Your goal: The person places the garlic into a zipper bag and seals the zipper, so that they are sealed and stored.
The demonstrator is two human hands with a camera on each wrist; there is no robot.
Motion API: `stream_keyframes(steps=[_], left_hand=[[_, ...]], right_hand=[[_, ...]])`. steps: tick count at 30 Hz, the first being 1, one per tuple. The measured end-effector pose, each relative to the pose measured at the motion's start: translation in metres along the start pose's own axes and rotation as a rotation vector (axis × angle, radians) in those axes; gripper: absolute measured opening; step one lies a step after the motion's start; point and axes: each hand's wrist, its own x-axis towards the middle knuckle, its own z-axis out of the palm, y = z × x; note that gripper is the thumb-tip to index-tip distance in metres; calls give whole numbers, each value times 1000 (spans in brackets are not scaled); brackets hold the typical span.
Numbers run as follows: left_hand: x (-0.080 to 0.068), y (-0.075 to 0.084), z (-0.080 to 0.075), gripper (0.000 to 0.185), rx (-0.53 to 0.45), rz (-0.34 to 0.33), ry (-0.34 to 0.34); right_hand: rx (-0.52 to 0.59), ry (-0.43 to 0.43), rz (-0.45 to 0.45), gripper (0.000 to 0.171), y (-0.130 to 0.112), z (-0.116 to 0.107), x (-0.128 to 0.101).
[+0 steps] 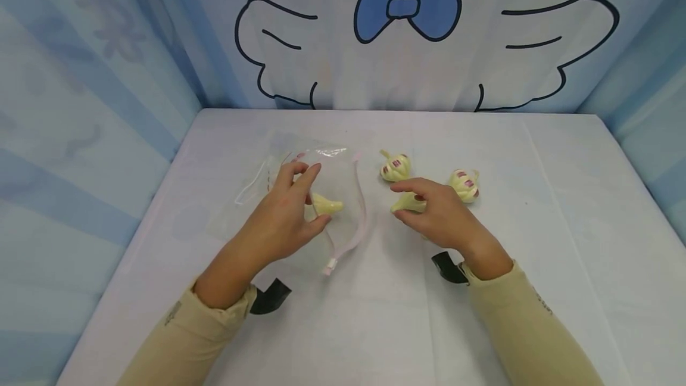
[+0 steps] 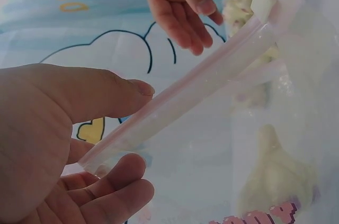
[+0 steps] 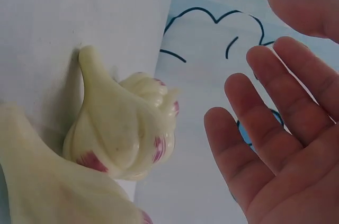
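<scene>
Now, from the head view, my left hand (image 1: 284,210) pinches the pink zip strip (image 1: 358,207) of a clear bag (image 1: 316,165) between thumb and fingers, holding its mouth up off the table; the left wrist view shows the strip crossing between thumb and curled fingers, running up and away toward the slider tab (image 2: 263,1). One garlic bulb (image 1: 326,205) already sits inside the bag, just right of that hand. My right hand (image 1: 436,213) hovers with fingers relaxed and spread, gripping nothing that I can see; a second bulb (image 1: 405,202) lies just under its fingertips, stem pointing left toward the bag mouth. Whether the fingers touch it I cannot tell. The right wrist view has the palm open, with a bulb (image 3: 124,123) beside it on the cloth. Two more bulbs lie farther off: one (image 1: 395,167) far-left of the right hand, another (image 1: 465,184) to its far right. So the right hand is the nearer one to the loose bulbs, and the bag opening lies to their left, its strip running near to far. Surface is a white cloth-covered table (image 1: 536,255); behind it a printed backdrop (image 1: 407,11) with a blue bow, striped blue panels either side.
</scene>
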Motion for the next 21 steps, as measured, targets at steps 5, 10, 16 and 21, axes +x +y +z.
stream_keyframes(steps=[5,10,16,21], left_hand=[[-1,-1,0,83,-6,14,5],[-1,-2,0,82,-7,29,18],[-3,-2,1,81,-9,56,39],[-3,-2,1,81,-7,59,44]], right_hand=[[-78,6,19,41,2,-5,-1],[-129,6,8,39,5,-7,1],[-175,-51,52,42,7,-7,6],[-205,-105,113,46,9,-5,12]])
